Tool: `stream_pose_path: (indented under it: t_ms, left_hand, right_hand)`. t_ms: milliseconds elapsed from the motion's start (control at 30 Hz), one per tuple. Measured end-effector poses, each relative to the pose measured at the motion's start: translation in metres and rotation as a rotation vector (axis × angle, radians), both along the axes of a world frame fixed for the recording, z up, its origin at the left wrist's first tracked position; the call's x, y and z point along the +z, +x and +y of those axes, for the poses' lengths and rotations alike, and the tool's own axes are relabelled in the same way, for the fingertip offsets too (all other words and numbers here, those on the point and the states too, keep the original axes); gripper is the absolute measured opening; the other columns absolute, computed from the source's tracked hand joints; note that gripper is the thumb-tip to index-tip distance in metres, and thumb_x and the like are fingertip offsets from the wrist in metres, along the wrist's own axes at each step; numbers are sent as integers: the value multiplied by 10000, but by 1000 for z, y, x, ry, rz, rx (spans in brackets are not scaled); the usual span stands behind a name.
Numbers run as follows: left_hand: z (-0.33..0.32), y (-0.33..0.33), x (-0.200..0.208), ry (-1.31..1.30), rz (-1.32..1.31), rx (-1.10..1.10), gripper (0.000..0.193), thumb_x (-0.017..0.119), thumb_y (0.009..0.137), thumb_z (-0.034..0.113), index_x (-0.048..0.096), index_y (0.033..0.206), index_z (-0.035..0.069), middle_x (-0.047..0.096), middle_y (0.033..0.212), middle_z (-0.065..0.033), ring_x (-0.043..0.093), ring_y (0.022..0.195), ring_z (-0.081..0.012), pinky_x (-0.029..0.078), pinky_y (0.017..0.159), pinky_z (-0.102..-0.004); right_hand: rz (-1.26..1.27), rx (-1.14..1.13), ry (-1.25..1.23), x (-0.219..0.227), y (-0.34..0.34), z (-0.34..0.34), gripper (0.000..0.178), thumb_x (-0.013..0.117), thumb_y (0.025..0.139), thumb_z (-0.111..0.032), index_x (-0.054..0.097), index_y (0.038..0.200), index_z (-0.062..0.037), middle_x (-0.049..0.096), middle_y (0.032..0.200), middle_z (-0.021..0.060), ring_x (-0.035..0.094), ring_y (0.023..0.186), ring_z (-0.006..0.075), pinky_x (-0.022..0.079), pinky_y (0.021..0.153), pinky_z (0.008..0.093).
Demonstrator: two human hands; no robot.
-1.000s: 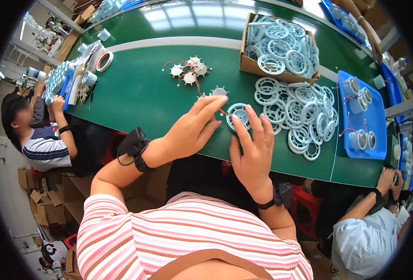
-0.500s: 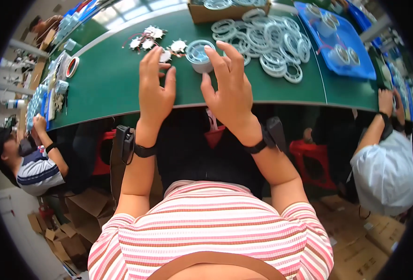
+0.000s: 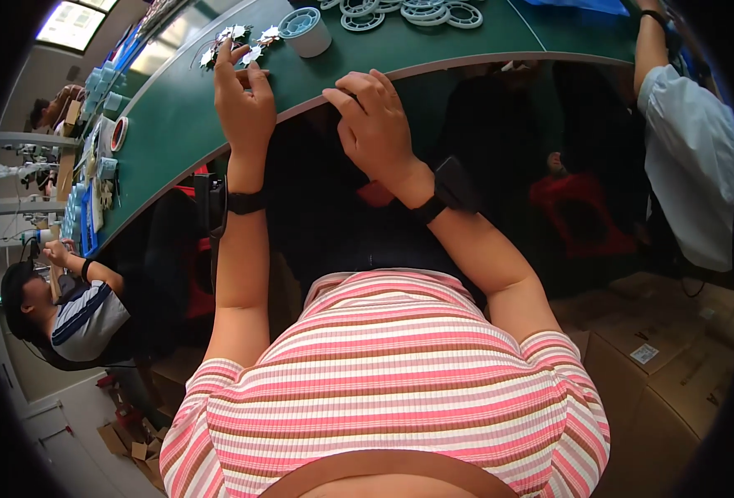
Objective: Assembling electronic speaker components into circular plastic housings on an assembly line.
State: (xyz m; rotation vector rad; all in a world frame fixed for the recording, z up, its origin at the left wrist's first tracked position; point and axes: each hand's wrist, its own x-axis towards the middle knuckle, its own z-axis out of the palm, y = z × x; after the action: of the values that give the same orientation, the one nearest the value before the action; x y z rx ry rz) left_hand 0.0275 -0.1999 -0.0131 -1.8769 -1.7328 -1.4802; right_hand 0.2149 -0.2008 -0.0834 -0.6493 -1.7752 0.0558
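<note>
My left hand is over the near part of the green table, thumb and fingers apart. Its fingertips are beside a white star-shaped part with thin wires, and I cannot tell whether they touch it. More white wired parts lie just beyond. My right hand hangs in front of the table edge, fingers loosely bent and nothing seen in them. A white round cup-shaped housing with a pale blue spoked top stands on the table, apart from both hands.
Several pale blue spoked rings lie flat at the back, with a blue tray to their right. A red-rimmed roll sits at the table's left. Co-workers sit on both sides. Cardboard boxes stand behind at right.
The view has swung, so the table sits higher and less of it shows. My right hand has drawn back from beside the housing to off the table edge. My left hand remains by the wired parts.
</note>
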Motion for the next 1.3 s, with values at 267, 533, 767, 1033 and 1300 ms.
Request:
stream_pose_path:
  t_ms: [267, 533, 767, 1033, 1300]
  left_hand:
    - [0, -6, -4, 20, 9, -41, 481, 495, 950, -19, 440, 1428, -24, 657, 1233, -159, 722, 792, -190, 558, 666, -298]
    - [-4, -23, 4, -76, -460, -156, 306, 498, 1006, 74, 555, 1290, -25, 709, 1099, -145, 720, 748, -178, 544, 630, -253]
    - [0, -45, 6, -119, -895, -271, 240, 497, 1043, 139, 645, 1153, -14, 734, 958, -127, 699, 713, -159, 527, 607, -243]
    - [-7, -23, 14, -68, -850, -279, 208, 539, 1025, 110, 695, 1117, 6, 730, 981, -98, 656, 688, -118, 473, 589, -231]
    - [-13, 12, 30, -8, -165, -188, 252, 639, 926, -50, 697, 1164, 10, 639, 1258, -70, 543, 680, -74, 435, 589, -203]
  right_hand:
    - [118, 225, -74, -22, -2, -36, 353, 642, 787, 20, 674, 1126, -71, 616, 1165, 96, 612, 1113, 310, 504, 978, 425]
    - [-179, 614, -216, -51, -14, -47, 103, 657, 778, 37, 674, 843, -42, 676, 915, 66, 672, 798, 292, 537, 726, 404]
    - [-115, 623, -286, -41, -13, -37, 121, 641, 779, 57, 673, 860, -27, 671, 919, 90, 677, 798, 313, 544, 698, 382]
    - [34, 611, -375, -9, -2, -23, 188, 594, 764, 127, 681, 872, 0, 687, 899, 137, 690, 790, 296, 540, 660, 336]
    - [73, 574, -296, 66, 13, -2, 185, 585, 799, 133, 692, 874, 2, 704, 930, 132, 686, 800, 298, 545, 699, 332]
